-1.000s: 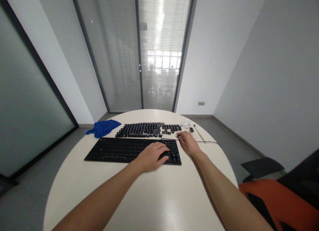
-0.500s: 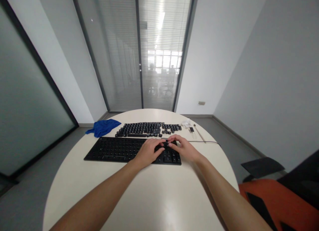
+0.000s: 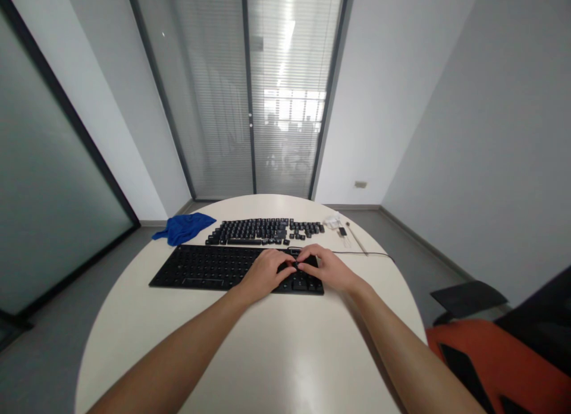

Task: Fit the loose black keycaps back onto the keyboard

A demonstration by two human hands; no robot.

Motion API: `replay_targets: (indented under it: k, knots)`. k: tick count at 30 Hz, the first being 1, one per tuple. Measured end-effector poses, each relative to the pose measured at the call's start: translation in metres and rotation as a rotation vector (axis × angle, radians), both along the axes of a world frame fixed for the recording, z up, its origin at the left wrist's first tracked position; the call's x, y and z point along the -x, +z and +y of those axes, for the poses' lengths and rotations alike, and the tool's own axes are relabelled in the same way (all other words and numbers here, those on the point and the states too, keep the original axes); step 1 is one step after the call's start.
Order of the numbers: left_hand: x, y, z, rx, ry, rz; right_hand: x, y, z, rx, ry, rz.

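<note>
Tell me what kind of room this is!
It's probably a small office or meeting room. You can tell from the glass panels with blinds, the pale round table and the chair with an orange seat.

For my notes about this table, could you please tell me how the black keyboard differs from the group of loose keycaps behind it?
The keyboard is one flat body, while the loose keycaps are many separate pieces. The keyboard lies nearer the person, partly covered by the hands; the loose keycaps lie farther away, uncovered. Both look mainly black and rest on the table.
</note>
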State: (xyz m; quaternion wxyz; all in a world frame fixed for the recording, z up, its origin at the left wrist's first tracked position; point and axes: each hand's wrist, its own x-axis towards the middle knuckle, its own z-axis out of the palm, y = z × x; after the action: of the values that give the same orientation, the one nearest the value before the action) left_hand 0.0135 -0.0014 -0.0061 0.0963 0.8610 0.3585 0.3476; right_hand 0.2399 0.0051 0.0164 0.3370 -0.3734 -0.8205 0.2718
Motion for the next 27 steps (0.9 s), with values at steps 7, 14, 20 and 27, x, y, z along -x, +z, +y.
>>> replay_targets:
  k: [7,14,20,27]
  knots:
    - [-0.002,0.003,-0.003,0.013,0.022,0.006,0.000,0.006,-0.002,0.026,0.013,0.001]
    - [0.000,0.004,-0.006,0.041,0.004,0.043,-0.012,0.006,0.000,0.123,0.053,0.041]
    - [0.000,0.003,-0.005,0.038,-0.002,0.061,-0.008,0.007,-0.002,0.096,0.107,-0.008]
    - [-0.001,0.004,-0.005,0.040,-0.005,0.067,-0.007,0.007,-0.002,0.052,0.130,-0.071]
